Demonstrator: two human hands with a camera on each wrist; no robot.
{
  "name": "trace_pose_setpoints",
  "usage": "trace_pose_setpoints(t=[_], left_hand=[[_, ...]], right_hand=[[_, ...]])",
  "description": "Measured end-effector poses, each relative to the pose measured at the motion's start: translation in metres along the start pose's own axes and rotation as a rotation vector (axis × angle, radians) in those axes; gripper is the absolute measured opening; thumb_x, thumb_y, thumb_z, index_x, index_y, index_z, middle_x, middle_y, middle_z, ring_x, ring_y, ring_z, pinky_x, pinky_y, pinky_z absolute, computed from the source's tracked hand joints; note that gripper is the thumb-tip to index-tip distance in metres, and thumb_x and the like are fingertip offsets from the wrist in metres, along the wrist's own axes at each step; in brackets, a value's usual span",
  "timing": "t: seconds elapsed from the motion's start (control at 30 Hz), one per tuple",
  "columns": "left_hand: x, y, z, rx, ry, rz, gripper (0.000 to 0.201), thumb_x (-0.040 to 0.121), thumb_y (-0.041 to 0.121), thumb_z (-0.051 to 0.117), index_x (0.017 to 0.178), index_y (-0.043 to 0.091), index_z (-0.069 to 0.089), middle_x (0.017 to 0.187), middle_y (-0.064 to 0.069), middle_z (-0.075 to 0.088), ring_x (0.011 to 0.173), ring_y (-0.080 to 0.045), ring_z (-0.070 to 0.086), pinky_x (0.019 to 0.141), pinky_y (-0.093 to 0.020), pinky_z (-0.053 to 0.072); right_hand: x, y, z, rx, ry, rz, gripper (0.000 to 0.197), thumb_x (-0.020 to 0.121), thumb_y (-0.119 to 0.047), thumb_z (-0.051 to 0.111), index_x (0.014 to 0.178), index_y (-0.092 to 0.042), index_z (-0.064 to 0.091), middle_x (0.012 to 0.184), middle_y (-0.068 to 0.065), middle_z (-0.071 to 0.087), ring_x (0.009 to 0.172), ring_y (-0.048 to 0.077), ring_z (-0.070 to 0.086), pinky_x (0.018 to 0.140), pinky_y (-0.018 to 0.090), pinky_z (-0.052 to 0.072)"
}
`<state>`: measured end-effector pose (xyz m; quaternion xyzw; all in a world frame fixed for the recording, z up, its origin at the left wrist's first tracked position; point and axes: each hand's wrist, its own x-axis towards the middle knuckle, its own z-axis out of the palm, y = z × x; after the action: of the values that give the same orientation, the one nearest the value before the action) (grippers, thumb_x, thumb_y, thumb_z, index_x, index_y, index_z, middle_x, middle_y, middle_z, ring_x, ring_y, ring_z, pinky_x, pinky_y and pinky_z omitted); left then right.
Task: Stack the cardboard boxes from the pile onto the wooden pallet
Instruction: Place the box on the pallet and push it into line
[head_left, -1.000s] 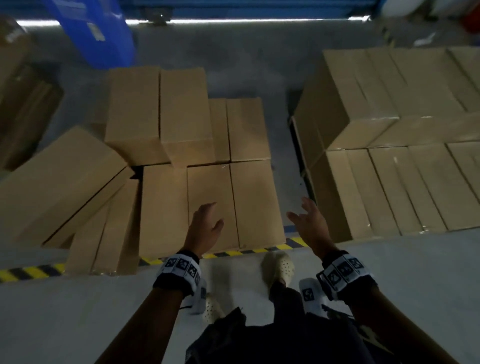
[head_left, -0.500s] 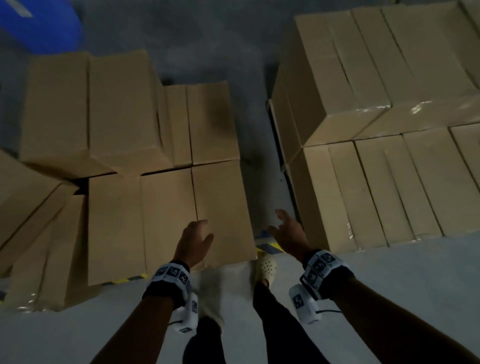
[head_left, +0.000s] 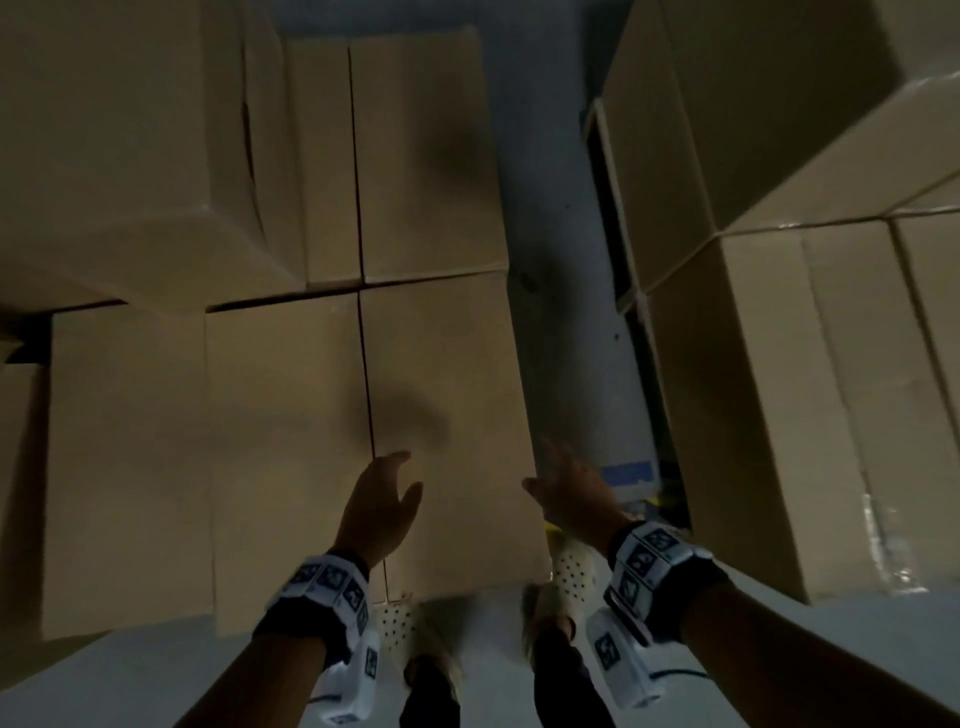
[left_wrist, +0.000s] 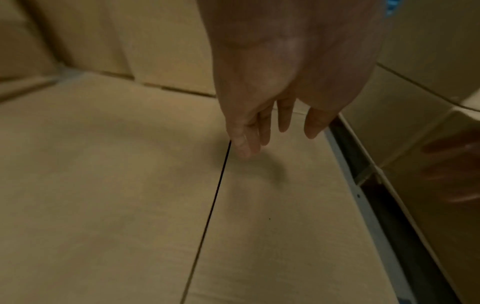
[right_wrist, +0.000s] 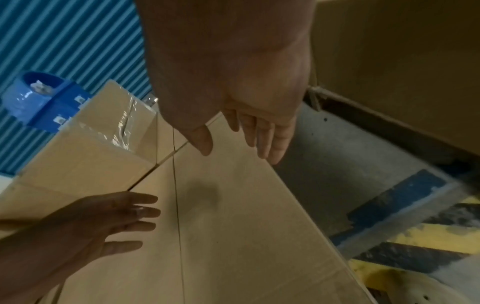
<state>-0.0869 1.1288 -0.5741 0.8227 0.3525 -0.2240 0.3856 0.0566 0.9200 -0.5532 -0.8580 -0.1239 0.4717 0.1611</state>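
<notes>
A pile of brown cardboard boxes fills the left of the head view. Its nearest right box (head_left: 447, 415) lies flat in front of me, beside another box (head_left: 285, 441). My left hand (head_left: 387, 491) hovers open just above the seam between these two, fingers straight; in the left wrist view the left hand (left_wrist: 270, 133) casts a shadow on the box (left_wrist: 285, 226). My right hand (head_left: 563, 480) is open over that box's right edge; in the right wrist view the right hand (right_wrist: 246, 142) holds nothing. Stacked boxes (head_left: 779, 389) stand at the right, and the pallet under them is hidden.
A strip of grey floor (head_left: 566, 312) runs between the pile and the stack. Yellow-black floor tape (right_wrist: 428, 232) lies near my feet. A blue container (right_wrist: 39, 98) stands behind the pile against a blue corrugated wall (right_wrist: 64, 41). My white shoes (head_left: 569, 571) are at the box's near edge.
I have stepped closer and bent down, so the boxes fill the view. Both hands have moved forward and down towards the nearest right box, still open.
</notes>
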Motion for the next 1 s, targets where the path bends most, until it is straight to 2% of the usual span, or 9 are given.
trace_pose_setpoints(t=[0.1, 0.23, 0.37, 0.53, 0.6, 0.73, 0.83, 0.9, 1.0], left_hand=[[0.037, -0.024, 0.019, -0.144, 0.057, -0.127, 0.056, 0.101, 0.027, 0.058, 0.151, 0.008, 0.041, 0.153, -0.012, 0.045, 0.138, -0.029, 0.045, 0.114, -0.042, 0.038], [0.07, -0.043, 0.046, -0.185, 0.083, -0.203, 0.059, 0.099, 0.033, 0.058, 0.15, 0.008, 0.042, 0.15, -0.015, 0.046, 0.134, -0.033, 0.048, 0.11, -0.044, 0.04], [0.077, -0.043, 0.064, -0.205, 0.199, -0.248, 0.068, 0.085, 0.043, 0.05, 0.142, 0.006, 0.049, 0.137, -0.022, 0.044, 0.12, -0.043, 0.051, 0.104, -0.054, 0.043], [0.074, -0.025, 0.069, -0.099, 0.324, -0.26, 0.048, 0.095, 0.019, 0.057, 0.139, 0.003, 0.047, 0.134, -0.023, 0.041, 0.119, -0.041, 0.039, 0.098, -0.047, 0.035], [0.072, -0.014, 0.069, -0.159, 0.38, -0.213, 0.051, 0.096, 0.03, 0.057, 0.14, 0.006, 0.045, 0.137, -0.022, 0.042, 0.122, -0.04, 0.039, 0.096, -0.047, 0.038], [0.064, 0.026, 0.08, -0.465, 0.149, -0.1, 0.041, 0.105, 0.041, 0.046, 0.136, 0.016, 0.054, 0.135, -0.006, 0.057, 0.118, -0.021, 0.053, 0.095, -0.027, 0.037], [0.064, 0.048, 0.097, -0.626, 0.041, -0.029, 0.034, 0.102, 0.048, 0.049, 0.121, 0.025, 0.066, 0.125, -0.003, 0.066, 0.114, -0.019, 0.063, 0.099, -0.04, 0.05], [0.073, 0.058, 0.102, -0.757, -0.114, -0.096, 0.033, 0.105, 0.043, 0.046, 0.116, 0.023, 0.069, 0.117, -0.004, 0.071, 0.108, -0.021, 0.068, 0.094, -0.041, 0.054], [0.091, 0.06, 0.111, -0.775, -0.092, -0.19, 0.029, 0.099, 0.04, 0.054, 0.108, 0.017, 0.069, 0.11, -0.01, 0.072, 0.103, -0.025, 0.068, 0.088, -0.037, 0.05]], right_hand=[[0.04, 0.007, 0.033, -0.037, -0.052, -0.104, 0.078, 0.096, -0.049, 0.056, 0.157, -0.022, 0.016, 0.159, 0.007, 0.032, 0.138, 0.029, 0.041, 0.109, 0.037, 0.037], [0.077, 0.024, 0.063, -0.219, -0.153, -0.228, 0.093, 0.095, -0.051, 0.056, 0.159, -0.022, -0.005, 0.167, -0.001, -0.006, 0.153, 0.023, 0.002, 0.121, 0.041, 0.02], [0.085, 0.044, 0.086, -0.347, -0.188, -0.238, 0.102, 0.093, -0.046, 0.061, 0.157, -0.016, -0.014, 0.164, 0.005, -0.022, 0.15, 0.026, -0.02, 0.122, 0.049, 0.019], [0.088, 0.048, 0.083, -0.315, -0.175, -0.116, 0.107, 0.093, -0.047, 0.06, 0.154, -0.017, -0.021, 0.161, 0.013, -0.026, 0.149, 0.035, -0.022, 0.122, 0.054, 0.011], [0.089, 0.057, 0.071, -0.335, -0.158, -0.048, 0.109, 0.092, -0.049, 0.06, 0.154, -0.015, -0.023, 0.16, 0.019, -0.026, 0.149, 0.043, -0.012, 0.121, 0.056, 0.008], [0.089, 0.093, 0.032, -0.206, -0.138, 0.091, 0.1, 0.095, -0.051, 0.055, 0.156, -0.011, -0.013, 0.163, 0.021, -0.01, 0.148, 0.045, 0.007, 0.119, 0.051, 0.018], [0.086, 0.103, -0.006, 0.15, -0.018, 0.077, 0.058, 0.103, -0.034, 0.048, 0.152, -0.008, 0.03, 0.155, 0.019, 0.033, 0.142, 0.036, 0.033, 0.114, 0.04, 0.028], [0.082, 0.1, -0.026, 0.326, 0.088, 0.027, 0.042, 0.104, -0.034, 0.045, 0.137, -0.01, 0.052, 0.136, 0.019, 0.056, 0.127, 0.036, 0.052, 0.1, 0.032, 0.041], [0.077, 0.101, -0.042, 0.45, 0.209, 0.02, 0.06, 0.097, -0.052, 0.045, 0.139, -0.009, 0.05, 0.129, 0.021, 0.059, 0.117, 0.036, 0.057, 0.089, 0.035, 0.045]])
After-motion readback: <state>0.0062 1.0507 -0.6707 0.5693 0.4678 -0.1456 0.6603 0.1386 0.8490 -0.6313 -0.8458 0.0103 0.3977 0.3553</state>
